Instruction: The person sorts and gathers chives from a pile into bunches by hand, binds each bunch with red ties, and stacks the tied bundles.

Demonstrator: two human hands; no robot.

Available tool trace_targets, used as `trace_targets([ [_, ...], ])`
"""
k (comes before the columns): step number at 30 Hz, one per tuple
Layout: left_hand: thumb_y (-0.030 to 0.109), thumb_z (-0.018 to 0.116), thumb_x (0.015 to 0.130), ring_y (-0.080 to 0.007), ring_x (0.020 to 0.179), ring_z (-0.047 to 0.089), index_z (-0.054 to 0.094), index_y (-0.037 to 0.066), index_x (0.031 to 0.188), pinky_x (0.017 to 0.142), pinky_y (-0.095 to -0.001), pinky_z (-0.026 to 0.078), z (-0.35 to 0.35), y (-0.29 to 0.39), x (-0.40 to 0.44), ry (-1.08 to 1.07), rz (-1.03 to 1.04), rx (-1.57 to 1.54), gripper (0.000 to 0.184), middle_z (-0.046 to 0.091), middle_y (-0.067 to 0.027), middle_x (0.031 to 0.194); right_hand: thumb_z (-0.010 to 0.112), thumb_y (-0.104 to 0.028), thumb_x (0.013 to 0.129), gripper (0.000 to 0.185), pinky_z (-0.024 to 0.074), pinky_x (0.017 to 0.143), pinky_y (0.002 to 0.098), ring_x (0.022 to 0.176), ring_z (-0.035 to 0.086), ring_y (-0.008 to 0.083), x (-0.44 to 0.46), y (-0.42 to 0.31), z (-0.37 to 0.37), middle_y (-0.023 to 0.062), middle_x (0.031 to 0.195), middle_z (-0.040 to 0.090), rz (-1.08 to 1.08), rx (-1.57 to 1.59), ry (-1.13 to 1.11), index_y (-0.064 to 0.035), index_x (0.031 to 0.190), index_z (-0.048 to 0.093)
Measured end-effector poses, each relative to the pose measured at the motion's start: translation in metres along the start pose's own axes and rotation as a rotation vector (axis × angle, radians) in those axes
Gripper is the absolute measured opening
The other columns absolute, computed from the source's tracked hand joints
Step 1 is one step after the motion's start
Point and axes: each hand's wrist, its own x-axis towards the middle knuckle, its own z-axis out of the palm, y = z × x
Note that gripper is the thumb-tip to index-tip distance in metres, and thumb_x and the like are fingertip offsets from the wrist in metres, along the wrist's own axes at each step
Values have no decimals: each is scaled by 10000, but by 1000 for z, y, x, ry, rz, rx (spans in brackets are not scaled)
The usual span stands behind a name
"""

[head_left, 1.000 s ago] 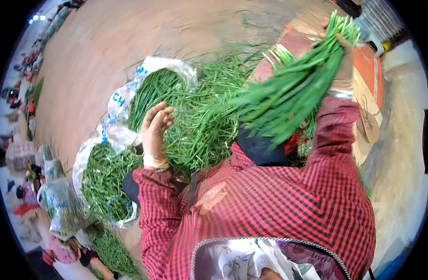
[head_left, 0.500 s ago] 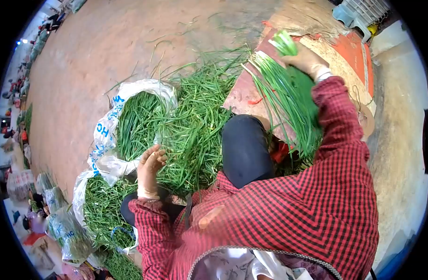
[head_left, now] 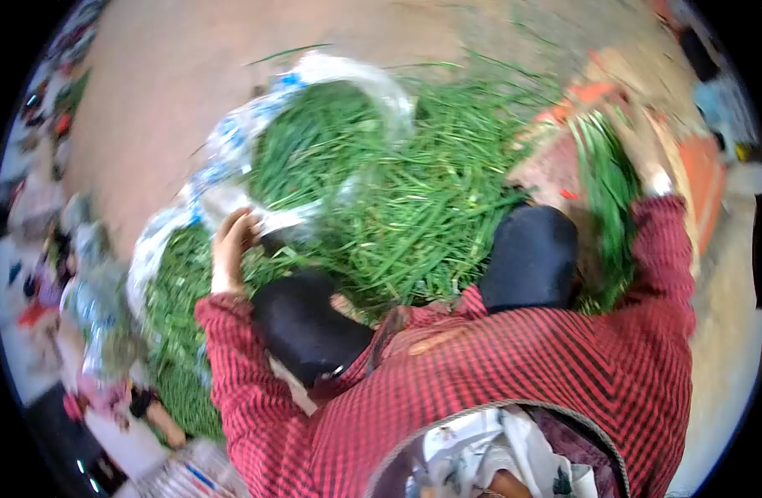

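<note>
My right hand [head_left: 640, 143] is at the upper right, its fingers closed around the pale end of a bunch of chives [head_left: 607, 178]. The long green leaves hang down over a reddish board [head_left: 551, 170] beside my right knee. My left hand [head_left: 233, 241] is raised on the left, fingers loosely bent and apart, with nothing visible in them. It is close to the edge of a white plastic bag [head_left: 223, 145] filled with greens. Motion blurs both hands, so I cannot tell whether the left fingertips touch the plastic.
A big heap of loose chives [head_left: 422, 199] spreads before my knees. Another opened bag of greens [head_left: 177, 290] lies at my left. Wrapped bundles [head_left: 98, 324] and other people are along the far left. Orange sheeting [head_left: 703, 178] and a blue stool [head_left: 713, 104] are at the right.
My view has swung, moving the heap and bags rightward in the picture. My right hand has lowered the bunch, which was lifted at its white end. My left hand is now nearer the bag edge.
</note>
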Motion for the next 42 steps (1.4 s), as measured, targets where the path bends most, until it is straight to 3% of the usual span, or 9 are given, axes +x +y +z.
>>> trace_targets([
  [4, 165, 581, 940, -102, 756, 589, 582, -7, 1201, 699, -228, 472, -11, -29, 30, -220, -32, 103, 313, 657, -32, 917, 590, -341, 906, 388, 436, 934, 316, 1041, 608, 212, 15, -19, -2, 127, 1085, 664, -104, 9, -148, -37, 1145, 625],
  [7, 162, 561, 953, -100, 774, 584, 548, -24, 1233, 698, -220, 465, -6, -28, 31, -354, -2, 180, 337, 660, -47, 926, 589, -316, 897, 386, 465, 887, 338, 1012, 629, 214, 8, -37, -22, 164, 1057, 675, 168, 8, -193, -5, 1121, 639],
  [13, 132, 573, 948, -121, 878, 605, 559, -37, 1212, 768, -249, 493, 26, -9, 14, -389, 69, 282, 313, 651, -73, 1017, 667, -400, 842, 332, 479, 694, 332, 725, 602, 197, -76, -14, -34, 77, 760, 625, 207, -310, -273, -69, 860, 650],
  [16, 139, 561, 948, -125, 900, 611, 566, -25, 1214, 800, -252, 494, 79, 19, -2, -415, 170, 252, 313, 656, -84, 1027, 625, -484, 825, 399, 467, 638, 397, 726, 607, 303, -99, 8, -19, 114, 731, 604, 112, -517, -345, -98, 733, 582],
  [25, 316, 494, 976, -166, 865, 654, 576, 25, 1172, 799, -294, 500, 356, 89, -53, -967, -44, -38, 361, 672, -105, 1068, 594, -306, 877, 259, 515, 694, 365, 768, 655, 314, -107, 30, -3, 157, 809, 672, -16, 98, -142, -68, 892, 694],
  [31, 300, 659, 897, -198, 812, 643, 470, -15, 1261, 676, -304, 524, 495, 92, -58, -1042, -133, 109, 517, 641, -120, 1012, 594, -308, 879, 256, 512, 676, 371, 754, 646, 300, -102, 9, -9, 112, 790, 663, 10, 90, -276, -68, 892, 683],
  [34, 190, 704, 862, -151, 741, 613, 508, -37, 1196, 606, -291, 505, 529, 60, -46, -868, 197, 255, 449, 636, -102, 931, 613, -369, 866, 286, 505, 688, 377, 792, 637, 290, -102, 18, -3, 95, 846, 650, -82, 80, -312, -91, 888, 677],
  [37, 181, 693, 868, -130, 705, 603, 540, -34, 1149, 581, -283, 497, 534, 56, -40, -808, 211, 264, 385, 637, -81, 851, 638, -366, 849, 281, 499, 745, 380, 863, 618, 279, -92, 14, -12, 85, 914, 642, -107, 26, -80, -105, 948, 668],
  [42, 171, 604, 933, -81, 619, 526, 613, -9, 1034, 538, -230, 439, 531, 63, -46, -836, 62, 132, 206, 592, 3, 763, 680, -365, 798, 653, 319, 1059, 474, 1230, 429, 344, -68, 45, 5, 157, 1321, 467, -135, -195, 228, -100, 1352, 458],
])
